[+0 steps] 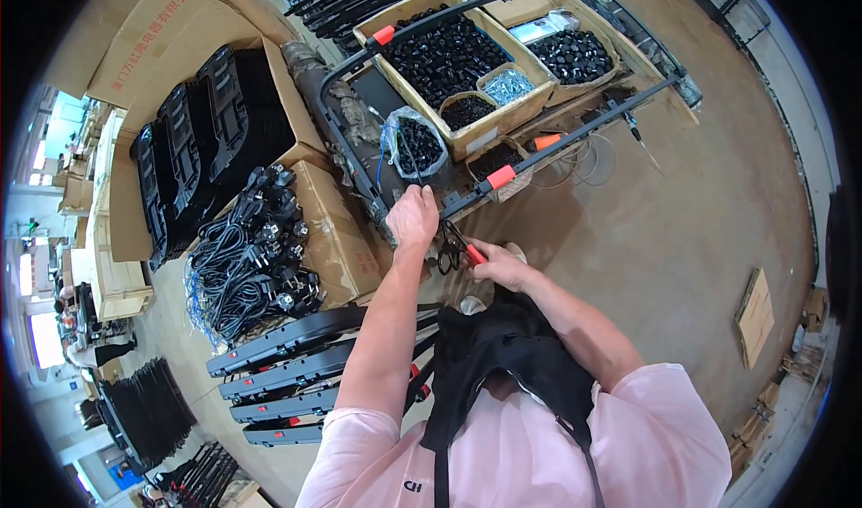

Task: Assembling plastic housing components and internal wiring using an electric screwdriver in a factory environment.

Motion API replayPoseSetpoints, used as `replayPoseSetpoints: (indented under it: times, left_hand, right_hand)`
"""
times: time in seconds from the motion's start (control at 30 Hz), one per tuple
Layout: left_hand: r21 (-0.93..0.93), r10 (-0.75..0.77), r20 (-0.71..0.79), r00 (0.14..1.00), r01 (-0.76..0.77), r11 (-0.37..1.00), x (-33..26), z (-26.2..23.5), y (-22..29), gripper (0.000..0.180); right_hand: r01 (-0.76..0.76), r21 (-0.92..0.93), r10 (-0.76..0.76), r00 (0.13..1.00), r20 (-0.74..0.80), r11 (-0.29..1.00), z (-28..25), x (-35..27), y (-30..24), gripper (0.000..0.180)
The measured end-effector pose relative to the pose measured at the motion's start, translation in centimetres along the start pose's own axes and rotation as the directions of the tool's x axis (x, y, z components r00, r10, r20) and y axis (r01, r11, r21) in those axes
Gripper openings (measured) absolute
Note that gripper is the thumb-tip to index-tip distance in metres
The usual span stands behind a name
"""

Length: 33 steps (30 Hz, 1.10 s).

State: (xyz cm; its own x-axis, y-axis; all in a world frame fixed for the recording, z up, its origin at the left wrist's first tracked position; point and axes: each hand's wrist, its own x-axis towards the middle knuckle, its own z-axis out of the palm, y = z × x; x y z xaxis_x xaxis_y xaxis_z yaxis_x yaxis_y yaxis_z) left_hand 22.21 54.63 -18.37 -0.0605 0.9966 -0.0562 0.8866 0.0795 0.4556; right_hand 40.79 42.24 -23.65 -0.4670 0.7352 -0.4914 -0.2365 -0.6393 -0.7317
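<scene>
The left hand (412, 218) sits near the picture's centre, knuckles up, its grip clenched around a thin dark rod or cable (410, 159) that runs toward 12 o'clock into a clear bag of black parts (417, 144); what the fingers press beneath is hidden by the hand itself. Just beside it at 3 o'clock, the right hand (499, 265) has its grip clenched on the red-handled pliers (460, 248), whose dark jaws point toward the left hand; whether they bite anything is too small to tell. Both work at the black metal frame (503, 177), which crosses cardboard boxes of black fittings (446, 59). At 9 o'clock lies a heap of black power cords (250, 261), partly cut off by glare.
</scene>
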Motion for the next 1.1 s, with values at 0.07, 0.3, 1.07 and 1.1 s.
replayPoseSetpoints:
  times: [0.07,0.3,1.07,1.1]
  left_hand:
    - [0.009,-0.026,-0.011,1.000,0.026,1.000,-0.3,0.1,-0.7,0.042]
    - [0.043,-0.039,0.001,0.999,0.039,0.998,-0.2,0.1,-0.1,0.042]
    - [0.121,-0.043,-0.014,0.999,0.044,0.992,0.4,0.7,1.0,0.040]
    - [0.117,-0.071,0.013,0.997,0.069,0.991,0.3,0.9,1.5,0.041]
  right_hand:
    - [-0.038,-0.792,-0.152,0.975,-0.163,0.609,1.6,0.0,-0.8,0.080]
    - [-0.139,-0.835,-0.093,0.971,-0.221,0.532,2.9,-0.8,-3.5,0.059]
    - [0.043,-0.159,-0.029,0.996,0.089,0.986,-0.3,3.2,3.5,0.049]
    - [0.056,-0.157,-0.043,0.995,0.085,0.986,-1.1,3.0,3.4,0.049]
